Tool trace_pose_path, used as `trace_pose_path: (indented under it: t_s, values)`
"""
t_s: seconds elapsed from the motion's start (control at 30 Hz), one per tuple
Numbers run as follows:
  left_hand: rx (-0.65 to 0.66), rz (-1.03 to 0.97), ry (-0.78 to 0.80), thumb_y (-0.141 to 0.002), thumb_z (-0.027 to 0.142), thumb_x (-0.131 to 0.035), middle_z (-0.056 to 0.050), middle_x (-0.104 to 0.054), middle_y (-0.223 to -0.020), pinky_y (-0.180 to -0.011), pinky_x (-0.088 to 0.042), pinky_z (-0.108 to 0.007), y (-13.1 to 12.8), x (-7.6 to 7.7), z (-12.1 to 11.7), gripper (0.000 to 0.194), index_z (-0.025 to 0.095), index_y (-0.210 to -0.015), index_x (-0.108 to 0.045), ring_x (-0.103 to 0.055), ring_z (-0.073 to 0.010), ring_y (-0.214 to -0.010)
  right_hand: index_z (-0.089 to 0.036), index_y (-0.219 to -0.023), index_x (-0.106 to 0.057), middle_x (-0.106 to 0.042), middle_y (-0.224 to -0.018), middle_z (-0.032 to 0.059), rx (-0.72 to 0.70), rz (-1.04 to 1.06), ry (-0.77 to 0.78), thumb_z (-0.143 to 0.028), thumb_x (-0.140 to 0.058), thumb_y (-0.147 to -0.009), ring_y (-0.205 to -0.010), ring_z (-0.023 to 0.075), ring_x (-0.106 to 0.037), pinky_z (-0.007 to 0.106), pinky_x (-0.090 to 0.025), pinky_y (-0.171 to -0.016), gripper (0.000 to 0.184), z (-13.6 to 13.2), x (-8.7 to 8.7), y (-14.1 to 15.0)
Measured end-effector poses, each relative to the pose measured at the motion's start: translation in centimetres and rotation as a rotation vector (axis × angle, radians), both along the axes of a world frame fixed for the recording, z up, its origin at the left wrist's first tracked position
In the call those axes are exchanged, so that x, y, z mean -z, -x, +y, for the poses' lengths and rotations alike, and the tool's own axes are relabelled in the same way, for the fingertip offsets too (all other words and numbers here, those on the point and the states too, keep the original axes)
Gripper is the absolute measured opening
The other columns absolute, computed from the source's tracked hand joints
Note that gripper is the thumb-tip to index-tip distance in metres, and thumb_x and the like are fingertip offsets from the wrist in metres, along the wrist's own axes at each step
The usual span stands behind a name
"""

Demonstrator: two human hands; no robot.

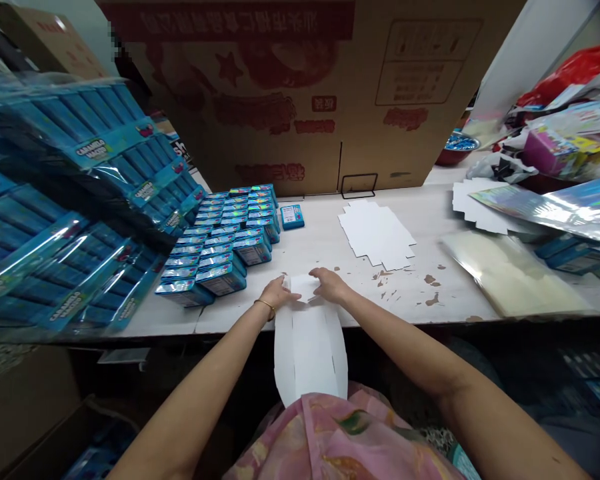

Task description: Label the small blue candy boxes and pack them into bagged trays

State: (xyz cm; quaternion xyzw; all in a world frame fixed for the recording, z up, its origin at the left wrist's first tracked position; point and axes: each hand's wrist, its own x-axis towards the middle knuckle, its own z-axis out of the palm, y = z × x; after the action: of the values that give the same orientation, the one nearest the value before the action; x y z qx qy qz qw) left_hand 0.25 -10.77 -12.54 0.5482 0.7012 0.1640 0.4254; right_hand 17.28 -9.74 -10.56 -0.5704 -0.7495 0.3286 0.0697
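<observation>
My left hand (279,295) and my right hand (330,285) hold the far end of a white die-cut card blank (307,353) at the table's front edge. The card's long body hangs down over the edge toward my lap, and a small end flap (304,287) stands between my hands. A gold bangle circles my left wrist. Close to my left hand stand rows of small blue-and-silver boxes (220,257). A flat white card blank (377,233) lies to the right of my right hand.
Shrink-wrapped blue packs (65,200) rise at the left. A large printed cardboard carton (290,87) forms the back wall. Holographic foil sheets (545,207), a translucent bag (510,277) and more white blanks (480,207) lie on the right of the chipped white table (405,293).
</observation>
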Motion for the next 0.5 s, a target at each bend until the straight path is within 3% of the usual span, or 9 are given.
trace_pose_path:
  t_s: [0.07,0.13,0.23,0.33,0.43,0.5]
  values:
    - [-0.018,-0.091,0.041,-0.048,0.024,-0.072,-0.001,-0.062,-0.072,-0.054,-0.041,-0.021,0.2,0.4,0.1,0.071,0.009,-0.113,-0.047,-0.055,-0.0124,-0.061,-0.015,-0.122,-0.040,-0.045,-0.123,0.0131,0.059,-0.018,0.021,-0.013,-0.066,-0.061,-0.096,0.0182,-0.053,0.025,-0.041,-0.076,0.066,0.0,-0.1,0.1]
    - [0.027,-0.091,0.033,-0.048,0.025,-0.071,0.000,-0.060,-0.066,-0.053,-0.040,-0.022,0.4,0.7,0.2,0.051,0.010,-0.095,-0.057,-0.054,-0.0123,-0.059,-0.014,-0.125,-0.037,-0.050,-0.117,0.0138,0.095,-0.020,0.047,-0.017,-0.068,-0.060,-0.093,0.0190,-0.054,0.026,-0.041,-0.073,0.073,0.1,-0.1,0.1]
    - [0.094,0.034,-0.048,-0.051,0.034,-0.068,0.001,-0.057,-0.060,-0.051,-0.037,-0.023,0.6,0.7,0.2,0.028,0.014,-0.067,-0.058,-0.051,-0.0127,-0.057,-0.015,-0.115,-0.047,-0.060,-0.096,0.0072,0.149,0.034,0.118,-0.023,-0.067,-0.061,-0.082,0.0172,-0.057,0.024,-0.041,-0.066,0.058,0.1,0.1,0.0]
    - [0.150,0.185,-0.149,-0.055,0.049,-0.062,0.001,-0.056,-0.057,-0.052,-0.034,-0.024,0.5,0.1,-0.4,0.034,0.015,-0.061,-0.058,-0.050,-0.0143,-0.057,-0.013,-0.090,-0.061,-0.063,-0.083,0.0068,0.209,0.139,0.201,-0.040,-0.056,-0.073,-0.074,0.0171,-0.057,0.025,-0.041,-0.062,0.032,-0.3,0.2,-0.2]
    - [0.215,0.196,-0.223,-0.065,0.059,-0.047,-0.003,-0.060,-0.065,-0.057,-0.036,-0.026,0.2,-0.8,-1.2,0.046,0.016,-0.070,-0.061,-0.053,-0.0168,-0.064,-0.011,-0.086,-0.063,-0.064,-0.087,0.0105,0.334,0.308,0.327,-0.054,-0.038,-0.080,-0.075,0.0187,-0.058,0.026,-0.042,-0.061,0.050,-0.7,0.2,-0.5]
    - [0.194,0.132,-0.226,-0.074,0.058,-0.031,-0.005,-0.063,-0.073,-0.063,-0.038,-0.027,0.1,-1.2,-1.7,0.053,0.016,-0.075,-0.063,-0.055,-0.0184,-0.071,-0.010,-0.091,-0.063,-0.064,-0.092,0.0110,0.327,0.340,0.370,-0.051,-0.044,-0.078,-0.079,0.0189,-0.059,0.025,-0.043,-0.062,0.047,-0.6,0.0,-0.8]
